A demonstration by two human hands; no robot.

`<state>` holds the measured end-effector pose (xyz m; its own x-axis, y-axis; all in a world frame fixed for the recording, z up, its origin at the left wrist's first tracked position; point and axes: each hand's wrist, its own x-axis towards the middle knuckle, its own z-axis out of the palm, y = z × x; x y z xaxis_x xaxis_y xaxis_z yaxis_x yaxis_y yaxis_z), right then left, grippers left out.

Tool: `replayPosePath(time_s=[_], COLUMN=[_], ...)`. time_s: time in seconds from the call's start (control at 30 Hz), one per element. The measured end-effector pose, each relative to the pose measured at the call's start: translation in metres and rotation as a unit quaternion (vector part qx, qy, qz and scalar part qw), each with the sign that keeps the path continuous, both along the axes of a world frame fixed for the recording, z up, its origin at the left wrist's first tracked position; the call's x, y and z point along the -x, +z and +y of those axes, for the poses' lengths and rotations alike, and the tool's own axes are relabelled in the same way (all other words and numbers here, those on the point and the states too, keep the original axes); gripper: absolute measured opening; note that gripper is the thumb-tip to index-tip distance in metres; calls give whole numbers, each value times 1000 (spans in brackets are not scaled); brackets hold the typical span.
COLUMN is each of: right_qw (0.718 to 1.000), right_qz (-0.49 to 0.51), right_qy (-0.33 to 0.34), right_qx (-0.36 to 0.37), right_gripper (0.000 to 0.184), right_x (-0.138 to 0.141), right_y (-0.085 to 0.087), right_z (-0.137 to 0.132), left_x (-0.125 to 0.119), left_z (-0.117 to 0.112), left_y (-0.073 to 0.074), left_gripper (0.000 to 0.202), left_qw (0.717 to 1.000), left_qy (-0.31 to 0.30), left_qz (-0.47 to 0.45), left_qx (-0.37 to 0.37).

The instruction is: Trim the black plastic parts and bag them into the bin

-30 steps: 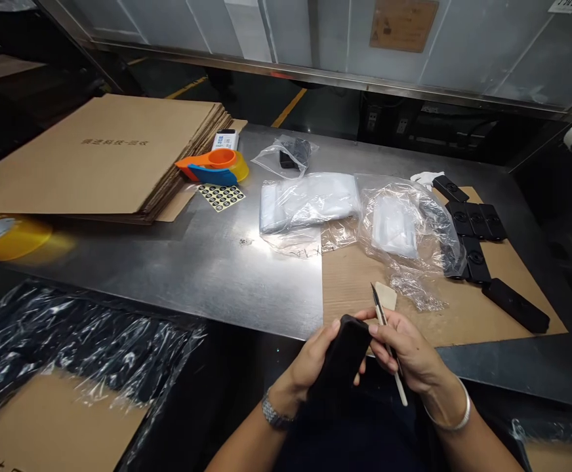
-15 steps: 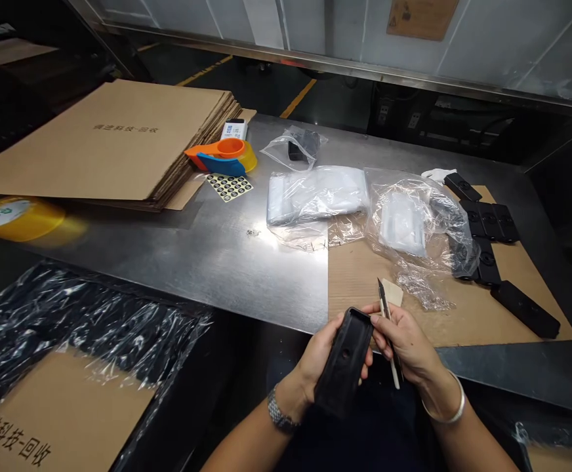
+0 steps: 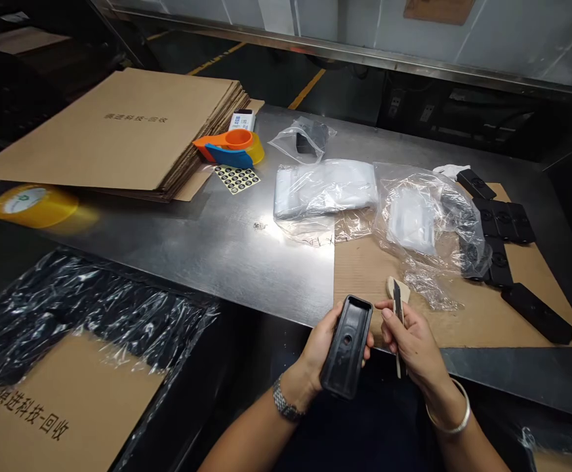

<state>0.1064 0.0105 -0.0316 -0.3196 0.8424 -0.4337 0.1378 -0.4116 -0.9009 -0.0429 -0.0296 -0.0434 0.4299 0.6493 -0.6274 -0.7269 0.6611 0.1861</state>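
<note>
My left hand (image 3: pixel 318 344) grips a black hollow plastic part (image 3: pixel 347 347), an oblong tray shape with a raised rim and a small hole in its floor. The open side of the part faces up toward me. Just right of it, my right hand (image 3: pixel 411 337) is closed around a slim pen-like tool (image 3: pixel 397 301) with a dark upper end and a pale lower end. The right fingers are apart from the part's rim. Behind the tool a small beige pad (image 3: pixel 404 290) lies on a cardboard sheet (image 3: pixel 463 328).
Several black parts (image 3: pixel 500 262) lie on the cardboard at right, one (image 3: pixel 536 313) near its front edge. Clear plastic bags (image 3: pixel 325 190) cover the middle. Stacked cardboard (image 3: pixel 94 131), an orange tape dispenser (image 3: pixel 231 147), a sticker sheet (image 3: pixel 238 178) and a yellow tape roll (image 3: pixel 35 206) are at left.
My right hand has drawn back from the black part's rim, and the tool now stands more upright. The part is tilted so its inside shows more. The whole view has shifted slightly.
</note>
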Motion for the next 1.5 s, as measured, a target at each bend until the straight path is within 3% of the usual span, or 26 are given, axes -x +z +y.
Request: replayPosePath(time_s=[0.47,1.2,1.3,1.4,1.5], right_qw=[1000,998,996,976,911], right_qz=[-21,-48,-70,-150,-320], right_qy=[0,29,3,-79,-157], right_qx=[-4,-15,-52,-135,-209], right_gripper=[38,37,40,44,49], right_x=[-13,-15,-18,-31,-57], right_y=[-7,-3,-4,-7,-13], right_z=[-8,-10,-9,-6,0], left_x=[-1,-3,-2,-2,-1], left_z=[2,6,8,11,15], left_y=[0,3,3,3,3], left_gripper=[58,56,56,57,57], left_qw=[1000,1000,1000,1000,1000], left_qy=[7,5,8,21,27], left_qz=[2,-2,7,12,9], left_qx=[7,4,3,3,2])
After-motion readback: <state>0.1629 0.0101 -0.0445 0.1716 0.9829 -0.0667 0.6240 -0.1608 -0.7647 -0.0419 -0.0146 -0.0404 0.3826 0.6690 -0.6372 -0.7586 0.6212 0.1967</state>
